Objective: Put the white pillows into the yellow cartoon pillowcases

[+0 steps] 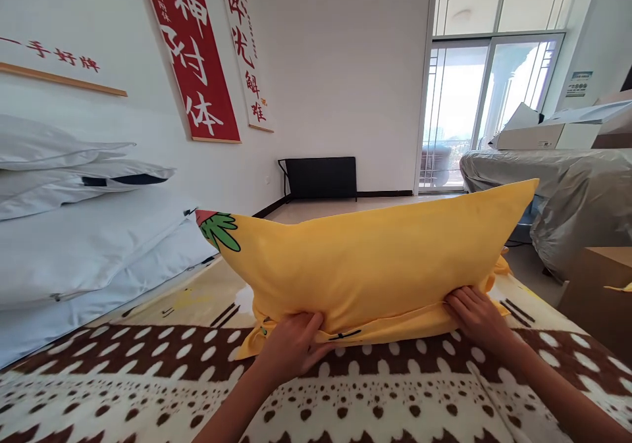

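A yellow pillow (375,259) in a fabric cover stands on its long edge on a patterned blanket (355,397). Green leaves and a bit of red are printed at its upper left corner. Loose yellow fabric gathers along the bottom, where a small black mark shows. My left hand (293,344) pinches this fabric at the lower left, thumb and fingers closed on it. At the lower right, my right hand (476,311) has its fingers curled into the cover; its thumb is hidden.
White pillows (64,245) are stacked at the left. A plastic-covered piece of furniture (582,186) with boxes on top is at the right, above a cardboard box (600,291). A black panel (322,178) leans against the back wall.
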### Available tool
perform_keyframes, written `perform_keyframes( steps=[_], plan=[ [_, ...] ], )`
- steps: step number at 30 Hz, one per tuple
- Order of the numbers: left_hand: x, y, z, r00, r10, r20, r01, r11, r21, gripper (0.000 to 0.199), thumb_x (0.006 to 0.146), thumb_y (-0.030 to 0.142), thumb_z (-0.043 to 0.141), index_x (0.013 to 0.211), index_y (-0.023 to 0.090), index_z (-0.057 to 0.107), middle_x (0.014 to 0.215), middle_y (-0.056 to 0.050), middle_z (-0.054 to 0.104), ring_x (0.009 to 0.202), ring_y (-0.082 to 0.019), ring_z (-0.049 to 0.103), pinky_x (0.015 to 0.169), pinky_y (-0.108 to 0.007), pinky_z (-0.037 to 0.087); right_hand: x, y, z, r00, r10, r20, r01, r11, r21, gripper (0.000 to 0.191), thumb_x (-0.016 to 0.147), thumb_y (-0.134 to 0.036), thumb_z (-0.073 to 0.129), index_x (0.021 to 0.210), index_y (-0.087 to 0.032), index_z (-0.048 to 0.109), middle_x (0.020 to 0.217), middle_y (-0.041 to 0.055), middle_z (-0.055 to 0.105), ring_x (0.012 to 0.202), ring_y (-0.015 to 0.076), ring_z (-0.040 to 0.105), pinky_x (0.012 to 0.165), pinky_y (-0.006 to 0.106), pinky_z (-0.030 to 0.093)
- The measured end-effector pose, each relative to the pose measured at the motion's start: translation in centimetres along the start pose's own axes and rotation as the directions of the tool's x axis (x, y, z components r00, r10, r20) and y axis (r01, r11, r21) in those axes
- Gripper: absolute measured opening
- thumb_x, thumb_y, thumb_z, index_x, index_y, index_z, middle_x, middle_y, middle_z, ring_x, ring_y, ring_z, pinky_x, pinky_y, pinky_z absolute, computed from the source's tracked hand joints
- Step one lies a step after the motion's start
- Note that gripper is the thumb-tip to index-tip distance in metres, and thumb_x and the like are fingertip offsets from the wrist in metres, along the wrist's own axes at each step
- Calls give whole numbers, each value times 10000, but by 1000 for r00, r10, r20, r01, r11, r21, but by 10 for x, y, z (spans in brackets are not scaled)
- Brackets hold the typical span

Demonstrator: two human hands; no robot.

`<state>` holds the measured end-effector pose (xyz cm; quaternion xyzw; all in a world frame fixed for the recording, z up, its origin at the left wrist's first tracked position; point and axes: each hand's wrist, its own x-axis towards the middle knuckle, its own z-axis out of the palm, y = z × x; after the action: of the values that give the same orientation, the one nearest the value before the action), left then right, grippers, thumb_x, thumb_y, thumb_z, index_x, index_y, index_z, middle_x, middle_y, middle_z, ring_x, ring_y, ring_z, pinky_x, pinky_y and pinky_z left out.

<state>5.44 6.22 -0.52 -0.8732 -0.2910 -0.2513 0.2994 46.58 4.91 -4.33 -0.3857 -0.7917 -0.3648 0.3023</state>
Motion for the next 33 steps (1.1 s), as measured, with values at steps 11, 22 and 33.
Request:
perform_keyframes(
  steps=[11,22,33],
  plan=[
    [-44,-28,-7,978,54,-200,-28,992,127,77,872,188,497,926,190,552,826,-62,625,767,-195,588,744,-319,437,-27,13,-35,975,217,35,-219,974,65,141,885,-304,532,802,-233,621,1047,94,644,967,253,587,807,404,451],
    [-58,-64,10,854,-332,-400,310,943,-121,204,856,115,430,965,230,559,935,-92,654,837,-201,620,706,-293,472,-3,-2,1,768,639,-28,-579,712,397,311,910,-445,385,767,-222,549,669,52,632,627,211,603,564,307,456],
    [98,-89,-80,276,-825,-493,632,542,-553,196,866,361,431,834,188,517,608,19,519,538,-129,479,538,-243,382,122,56,-28,654,742,-145,-670,658,345,354,853,-448,375,582,-222,345,487,-30,421,476,116,368,532,273,289]
  ],
)
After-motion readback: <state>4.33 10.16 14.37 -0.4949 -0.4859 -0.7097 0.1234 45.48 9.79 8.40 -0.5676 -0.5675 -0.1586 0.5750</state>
